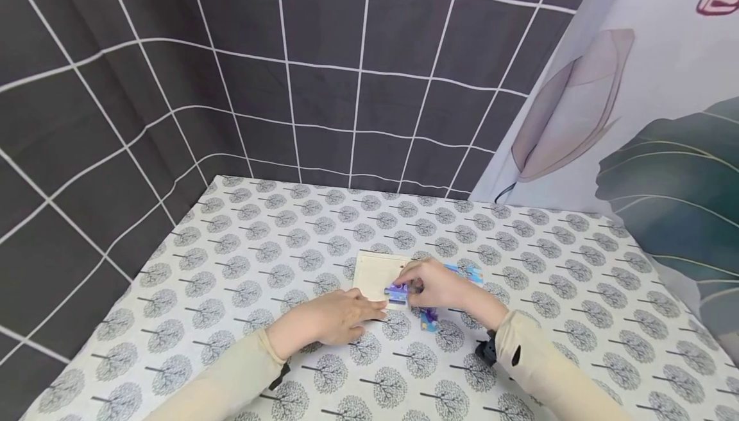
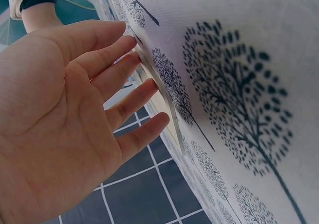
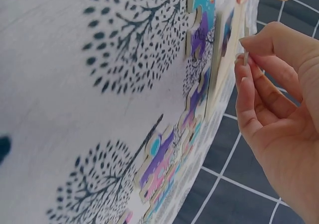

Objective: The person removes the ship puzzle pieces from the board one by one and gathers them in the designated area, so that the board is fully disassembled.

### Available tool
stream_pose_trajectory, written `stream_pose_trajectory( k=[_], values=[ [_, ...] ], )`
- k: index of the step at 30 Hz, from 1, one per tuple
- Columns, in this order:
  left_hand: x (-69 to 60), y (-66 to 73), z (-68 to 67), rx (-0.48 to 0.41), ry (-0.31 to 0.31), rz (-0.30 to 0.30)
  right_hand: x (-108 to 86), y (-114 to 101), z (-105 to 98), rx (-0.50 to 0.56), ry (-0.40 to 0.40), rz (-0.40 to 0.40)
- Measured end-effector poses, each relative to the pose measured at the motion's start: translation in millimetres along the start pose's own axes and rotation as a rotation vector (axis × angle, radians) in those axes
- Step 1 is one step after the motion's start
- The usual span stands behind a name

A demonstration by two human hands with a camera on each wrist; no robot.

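Note:
A shallow cream puzzle tray [image 1: 369, 273] lies on the cloth before me. My left hand [image 1: 340, 318] rests at its near left edge with the fingers extended; in the left wrist view the fingertips touch the tray's rim [image 2: 172, 112], and the palm holds nothing. Over the tray's near right part, my right hand [image 1: 435, 285] pinches a purple-and-blue jigsaw piece [image 1: 396, 292] between thumb and fingers. From the right wrist, only the thin edge of that piece shows between the fingertips. Colourful printing [image 3: 228, 32] shows inside the tray there.
Loose jigsaw pieces [image 1: 428, 320] lie just right of the tray's near corner. More blue pieces [image 1: 469, 273] sit beyond the right hand, partly hidden by it. A tree-print cloth [image 1: 277, 273] covers the table; a dark gridded curtain [image 1: 323, 94] hangs behind.

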State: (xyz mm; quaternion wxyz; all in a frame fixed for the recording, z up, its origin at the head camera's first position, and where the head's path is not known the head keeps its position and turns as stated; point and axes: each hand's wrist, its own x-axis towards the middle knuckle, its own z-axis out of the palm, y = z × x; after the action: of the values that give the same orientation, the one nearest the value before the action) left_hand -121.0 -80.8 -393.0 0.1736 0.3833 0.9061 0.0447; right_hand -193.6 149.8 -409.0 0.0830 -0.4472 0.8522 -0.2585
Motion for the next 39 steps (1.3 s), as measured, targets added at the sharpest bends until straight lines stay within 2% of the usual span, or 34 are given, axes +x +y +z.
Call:
stream_pose_trajectory(
  k=[12,19,23,30,39],
  values=[
    [0.9,-0.4,2.4,-0.012,0.018,0.008,-17.8,-11.1,-2.2,-0.044,0.011,0.072],
    [1.2,-1.3,3.3,-0.034,0.012,0.004,-33.0,-9.8,-2.5,-0.03,0.069,0.081],
    [0.1,-0.6,2.1,-0.046,0.012,0.002,-39.4,-7.4,-3.2,-0.005,0.066,0.079],
    [-1.4,0.1,-0.3,-0.058,0.018,0.01,-47.8,-5.5,-1.7,0.013,0.058,0.125],
    [-2.3,1.1,-3.1,-0.051,0.006,0.013,-62.0,-10.6,1.5,0.045,0.061,0.137]
  ],
)
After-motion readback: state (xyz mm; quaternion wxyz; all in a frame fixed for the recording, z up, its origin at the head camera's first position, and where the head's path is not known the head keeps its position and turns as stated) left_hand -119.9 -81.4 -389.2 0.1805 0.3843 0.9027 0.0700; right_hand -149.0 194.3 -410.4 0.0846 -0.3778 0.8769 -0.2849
